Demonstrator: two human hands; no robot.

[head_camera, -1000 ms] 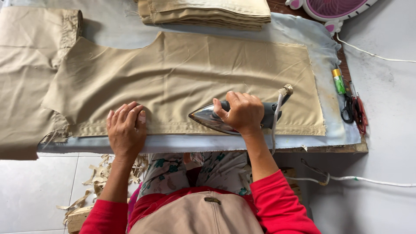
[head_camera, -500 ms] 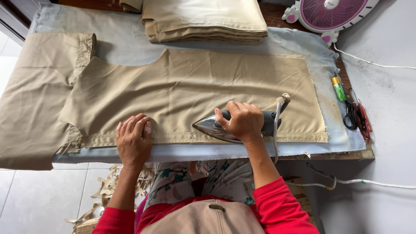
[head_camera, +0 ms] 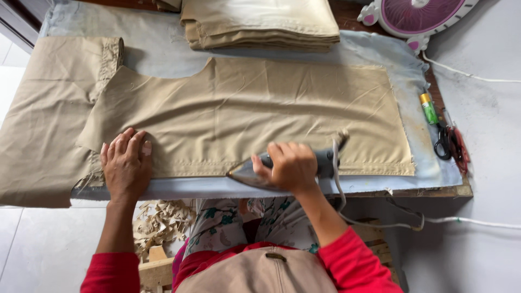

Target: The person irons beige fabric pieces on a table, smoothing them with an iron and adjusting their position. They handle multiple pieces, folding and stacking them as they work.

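A flat piece of tan cloth (head_camera: 244,114) lies spread over the padded ironing table (head_camera: 157,51). My right hand (head_camera: 290,165) is closed around the handle of a grey electric iron (head_camera: 247,173), whose tip points left along the cloth's stitched near edge. My left hand (head_camera: 126,163) rests flat, fingers spread, on the left part of the same edge. The iron's white cord (head_camera: 339,179) drops over the table's front edge.
A stack of folded tan cloth (head_camera: 260,24) sits at the back. A green lighter-like tube (head_camera: 427,107) and scissors (head_camera: 450,144) lie at the right end. A pink fan (head_camera: 418,16) stands at the far right; fabric scraps (head_camera: 160,220) lie below.
My view has shifted so the table sits lower in frame. My right hand has kept the iron on the near hem, shifting slightly left; my left hand stays flat on the cloth.
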